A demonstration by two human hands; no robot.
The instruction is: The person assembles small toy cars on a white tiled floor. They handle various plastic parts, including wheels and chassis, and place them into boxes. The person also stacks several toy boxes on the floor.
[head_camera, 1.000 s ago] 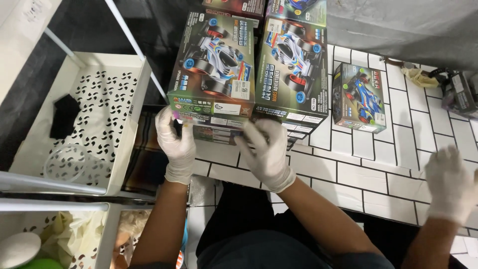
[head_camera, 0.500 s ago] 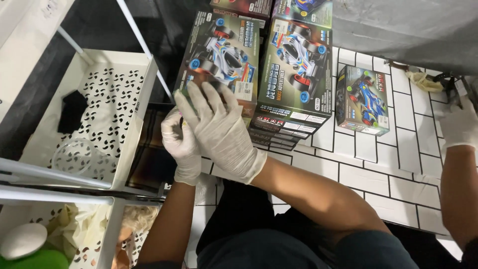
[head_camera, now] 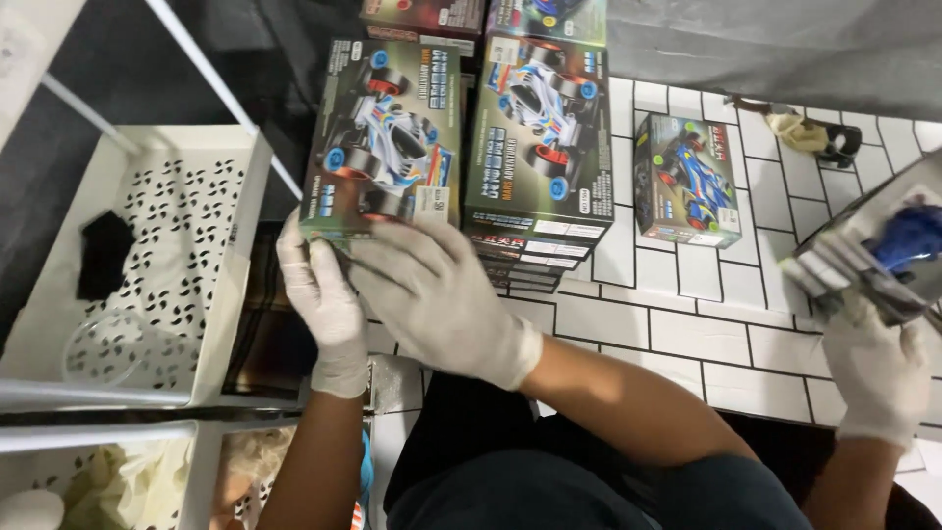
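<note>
A green toy car box (head_camera: 383, 137) tops the left stack of boxes on the white tiled floor (head_camera: 667, 324). My left hand (head_camera: 319, 294), in a white glove, grips its near left corner. My gloved right hand (head_camera: 442, 294) reaches across from the right and lies over the box's near edge, fingers curled on it and touching my left hand. Right beside it stands a second stack of similar boxes (head_camera: 540, 128). A smaller toy car box (head_camera: 687, 182) lies alone further right.
At the right edge another person's gloved hand (head_camera: 878, 378) holds a box with a blue car (head_camera: 873, 250). A white perforated basket (head_camera: 177, 245) on the left holds a black item (head_camera: 103, 253) and a clear cup (head_camera: 113, 348). Grey cloth (head_camera: 785, 39) covers the back.
My right hand slid left from the box's right corner onto its near edge, over my left hand. The other person's hand at the right has picked up a blue-car box.
</note>
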